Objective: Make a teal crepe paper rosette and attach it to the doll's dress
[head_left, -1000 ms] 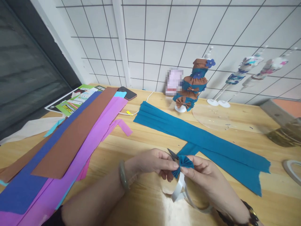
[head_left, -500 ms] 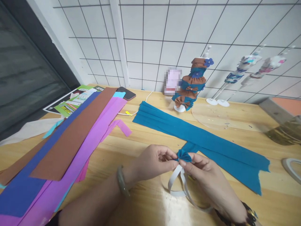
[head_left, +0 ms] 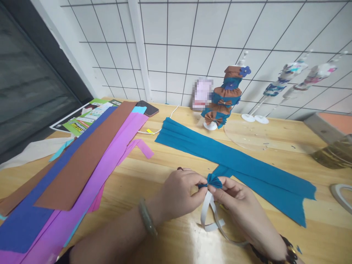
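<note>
A small pleated teal paper bow [head_left: 213, 180] is pinched between both my hands above the wooden table [head_left: 170, 161]. My left hand [head_left: 180, 192], with a green bangle on the wrist, grips its left side with thumb and fingers closed. My right hand [head_left: 238, 205] pinches the bow's right side, and a white tape strip [head_left: 209, 216] hangs from the bow and loops down onto the table under that hand. A long strip of teal crepe paper [head_left: 236, 165] lies just beyond my hands.
Long strips of brown [head_left: 85, 157], blue and purple paper [head_left: 110, 161] cover the table's left. A phone [head_left: 147, 108] and white cable lie near the wall. A doll in a teal and brown paper dress [head_left: 223, 99] and two more figures on stands [head_left: 286, 79] stand at the back. A tape roll [head_left: 341, 196] sits at the right edge.
Both hands turned the bow and lifted it slightly toward the teal strip. The tape loop shifted under my right hand. The dark scissor tip seen behind the bow a second ago no longer shows.
</note>
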`<action>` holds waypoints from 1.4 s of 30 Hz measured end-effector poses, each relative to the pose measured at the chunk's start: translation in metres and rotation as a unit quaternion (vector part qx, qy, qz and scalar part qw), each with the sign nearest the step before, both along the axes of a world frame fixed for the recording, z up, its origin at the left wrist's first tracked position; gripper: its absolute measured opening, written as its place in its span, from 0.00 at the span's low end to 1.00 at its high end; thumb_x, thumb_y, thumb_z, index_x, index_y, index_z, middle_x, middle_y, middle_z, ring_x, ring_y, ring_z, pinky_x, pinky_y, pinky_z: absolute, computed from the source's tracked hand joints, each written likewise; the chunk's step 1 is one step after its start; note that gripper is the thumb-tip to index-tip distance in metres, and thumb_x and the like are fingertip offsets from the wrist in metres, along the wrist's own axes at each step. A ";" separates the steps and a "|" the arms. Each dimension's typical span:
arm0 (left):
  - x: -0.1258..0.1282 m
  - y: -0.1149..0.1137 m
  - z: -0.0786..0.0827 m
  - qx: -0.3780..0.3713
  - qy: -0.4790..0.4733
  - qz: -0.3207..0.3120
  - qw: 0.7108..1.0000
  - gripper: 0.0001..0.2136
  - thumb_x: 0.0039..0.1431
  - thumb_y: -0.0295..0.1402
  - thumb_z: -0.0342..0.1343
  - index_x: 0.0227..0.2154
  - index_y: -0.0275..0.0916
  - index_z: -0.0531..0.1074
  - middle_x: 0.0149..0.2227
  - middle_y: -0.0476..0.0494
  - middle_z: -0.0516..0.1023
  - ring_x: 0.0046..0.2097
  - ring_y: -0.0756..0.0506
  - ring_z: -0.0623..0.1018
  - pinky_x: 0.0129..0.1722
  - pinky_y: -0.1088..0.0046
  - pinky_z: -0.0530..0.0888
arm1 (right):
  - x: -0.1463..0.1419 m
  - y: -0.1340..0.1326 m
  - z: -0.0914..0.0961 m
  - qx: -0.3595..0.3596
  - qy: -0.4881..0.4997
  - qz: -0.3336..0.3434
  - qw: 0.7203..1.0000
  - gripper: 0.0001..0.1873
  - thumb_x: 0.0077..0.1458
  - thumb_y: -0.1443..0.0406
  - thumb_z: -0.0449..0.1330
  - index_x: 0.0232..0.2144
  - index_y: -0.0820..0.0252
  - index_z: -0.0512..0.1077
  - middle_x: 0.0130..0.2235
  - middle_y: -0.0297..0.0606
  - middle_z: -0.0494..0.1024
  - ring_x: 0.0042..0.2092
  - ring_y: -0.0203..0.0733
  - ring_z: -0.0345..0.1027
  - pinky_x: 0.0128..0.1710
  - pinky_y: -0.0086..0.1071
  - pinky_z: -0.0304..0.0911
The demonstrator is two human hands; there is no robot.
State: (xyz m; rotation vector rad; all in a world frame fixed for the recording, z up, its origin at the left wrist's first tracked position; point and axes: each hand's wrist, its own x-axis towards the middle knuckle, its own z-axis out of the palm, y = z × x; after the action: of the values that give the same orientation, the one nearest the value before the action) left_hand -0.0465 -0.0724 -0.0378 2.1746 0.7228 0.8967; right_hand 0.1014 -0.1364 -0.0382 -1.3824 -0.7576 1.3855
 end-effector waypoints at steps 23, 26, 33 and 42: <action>-0.006 0.006 -0.002 -0.280 -0.001 -0.057 0.958 0.05 0.50 0.30 0.52 0.25 0.34 0.70 0.27 0.46 0.73 0.30 0.51 0.71 0.31 0.78 0.68 | 0.001 0.001 0.008 -0.008 -0.077 0.042 0.996 0.08 0.40 0.62 0.66 0.23 0.58 0.73 0.26 0.32 0.75 0.28 0.35 0.64 0.31 0.27 0.60; -0.006 0.006 -0.001 -0.263 0.011 -0.063 0.963 0.05 0.50 0.30 0.52 0.26 0.34 0.71 0.28 0.46 0.73 0.30 0.51 0.71 0.31 0.78 0.68 | 0.001 0.001 0.007 -0.012 -0.075 0.030 0.997 0.08 0.37 0.63 0.67 0.22 0.59 0.73 0.24 0.32 0.75 0.27 0.34 0.63 0.30 0.26 0.60; -0.009 0.007 0.000 -0.228 0.037 -0.075 0.970 0.07 0.51 0.31 0.52 0.31 0.35 0.72 0.31 0.45 0.76 0.32 0.51 0.73 0.33 0.77 0.69 | 0.001 0.001 0.008 -0.020 -0.055 0.016 0.998 0.08 0.36 0.64 0.68 0.21 0.58 0.73 0.23 0.30 0.75 0.27 0.34 0.64 0.29 0.25 0.59; -0.007 0.009 0.001 -0.099 0.067 -0.059 0.991 0.05 0.51 0.27 0.50 0.23 0.37 0.68 0.26 0.49 0.73 0.31 0.51 0.71 0.34 0.78 0.66 | 0.001 0.001 0.006 -0.004 -0.077 0.025 0.997 0.09 0.36 0.60 0.68 0.24 0.57 0.77 0.26 0.34 0.78 0.30 0.39 0.68 0.32 0.30 0.63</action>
State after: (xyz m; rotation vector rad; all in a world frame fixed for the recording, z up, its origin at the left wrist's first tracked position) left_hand -0.0531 -0.0639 -0.0367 2.0904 0.7072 0.5957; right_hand 0.1020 -0.1357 -0.0322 -1.4992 -0.8937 1.3322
